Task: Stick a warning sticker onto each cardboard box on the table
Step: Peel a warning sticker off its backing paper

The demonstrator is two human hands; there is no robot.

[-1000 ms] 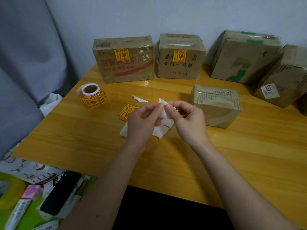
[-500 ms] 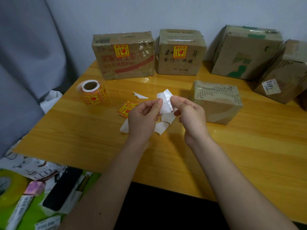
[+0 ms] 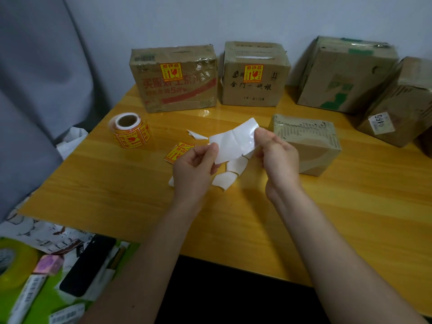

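Table (image 3: 350, 218): yellow wood-grain top, filling the middle of the frame.
Left hand (image 3: 191, 169): centre of frame, above the table; thumb and fingers pinched closed on the left end of the paper strip.
Right hand (image 3: 278, 155): just right of centre; fingers closed on the strip's right end.
Paper strip (image 3: 233, 143): white and glossy, stretched between both hands (whether a sticker is still on it cannot be told).
Paper scraps (image 3: 230, 174): white pieces lying on the table under the hands.
Loose stickers (image 3: 178, 152): red and yellow, flat on the table, just left of the left hand.
Sticker roll (image 3: 129, 130): left of centre, standing on the table.
Labelled boxes: two at upper centre, the wide box (image 3: 174, 78) and the square box (image 3: 254, 74), each with a warning sticker on its front.
Small box (image 3: 308, 143): just behind the right hand; no sticker visible.
Other boxes: large box (image 3: 346, 73) at upper right; tilted box (image 3: 399, 104) at the right edge, bearing a white label.
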